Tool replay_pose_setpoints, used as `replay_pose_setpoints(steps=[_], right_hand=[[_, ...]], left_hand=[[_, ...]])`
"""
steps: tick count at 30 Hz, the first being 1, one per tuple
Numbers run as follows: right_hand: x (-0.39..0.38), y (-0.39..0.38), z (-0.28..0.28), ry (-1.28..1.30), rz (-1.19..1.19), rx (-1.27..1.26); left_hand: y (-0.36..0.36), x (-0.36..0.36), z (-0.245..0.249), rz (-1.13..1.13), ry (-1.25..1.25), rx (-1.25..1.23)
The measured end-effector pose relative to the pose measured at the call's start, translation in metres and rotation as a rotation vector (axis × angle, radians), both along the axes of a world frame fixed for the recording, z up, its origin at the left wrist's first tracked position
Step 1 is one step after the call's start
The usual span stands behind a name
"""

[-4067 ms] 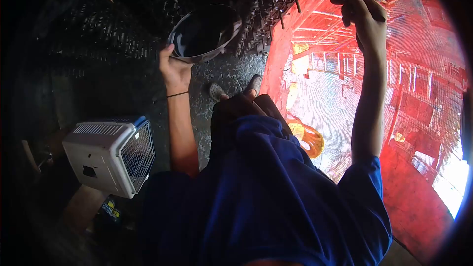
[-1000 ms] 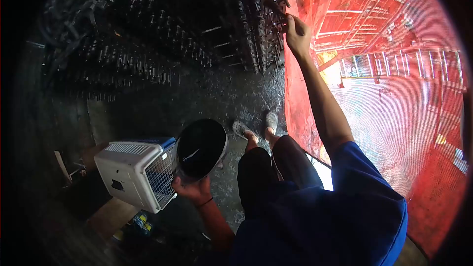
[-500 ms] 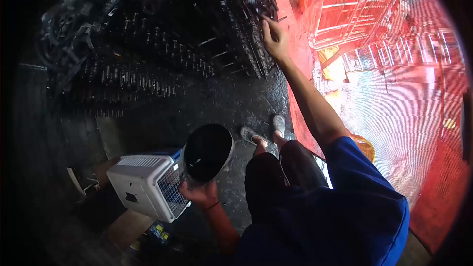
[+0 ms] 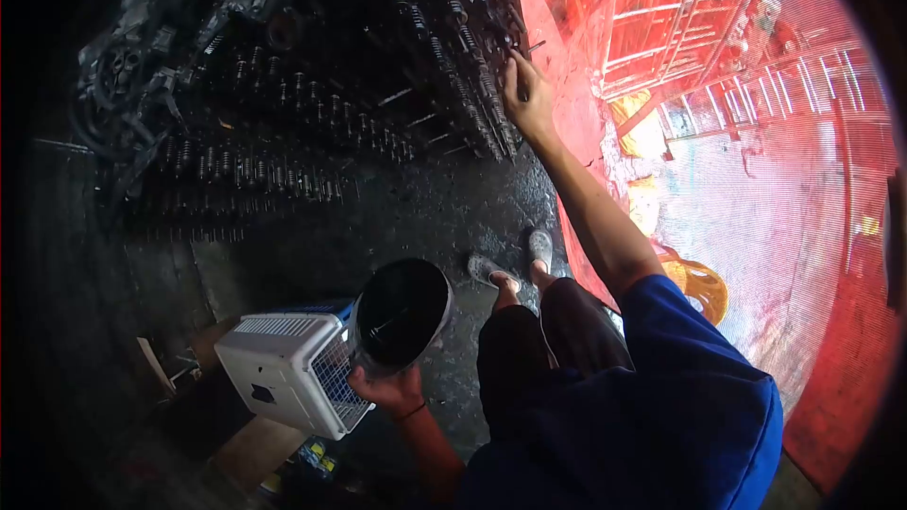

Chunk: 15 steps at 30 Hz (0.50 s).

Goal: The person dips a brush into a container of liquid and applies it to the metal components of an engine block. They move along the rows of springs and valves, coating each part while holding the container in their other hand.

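Observation:
My left hand (image 4: 389, 391) grips the lower rim of a round dark bowl (image 4: 402, 316), which looks black inside with a few small thin items in it. My right hand (image 4: 527, 99) reaches up to the right end of a rack of dark metal parts with springs (image 4: 472, 66). Its thumb and forefinger are pinched together at the rack's edge; anything between them is too small and dark to make out. More rows of springs and bolts (image 4: 321, 109) hang or stand to the left of that rack.
A white pet carrier (image 4: 274, 364) with a wire door is beside the bowl. Red netting (image 4: 822, 321) and a bamboo frame (image 4: 661, 19) line the right side. An orange chair (image 4: 704, 291) is behind my right arm. My feet in grey clogs (image 4: 540, 247) stand on the dark floor (image 4: 444, 203).
The view has shifted slightly, so the carrier, bowl and feet appear a little lower. My right hand is still at the rack's right edge, slightly lower in view. My left hand keeps the bowl.

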State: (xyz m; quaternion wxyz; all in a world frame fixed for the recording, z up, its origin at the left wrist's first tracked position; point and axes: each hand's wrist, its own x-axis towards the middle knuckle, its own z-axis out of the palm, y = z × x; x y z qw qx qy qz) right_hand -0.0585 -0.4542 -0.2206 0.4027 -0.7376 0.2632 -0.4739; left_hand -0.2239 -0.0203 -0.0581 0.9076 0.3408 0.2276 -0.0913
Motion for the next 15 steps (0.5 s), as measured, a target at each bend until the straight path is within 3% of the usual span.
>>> replay_pose_setpoints(steps=[2,5,13,15], right_hand=[[-0.007,0.004,0.022,0.004,0.005,0.015],[0.001,0.009,0.076,-0.19,0.004,-0.085],[0.014,-0.001,0.048,-0.133,-0.046,0.021],[0.017,-0.003,0.054,-0.153,-0.035,0.036]], left_hand=[[-0.001,-0.001,0.001,0.013,0.012,0.029],[-0.007,0.001,0.004,0.012,0.019,0.066],[-0.02,0.004,0.017,-0.007,0.014,0.137],[-0.012,0.006,0.006,-0.013,-0.004,0.028]])
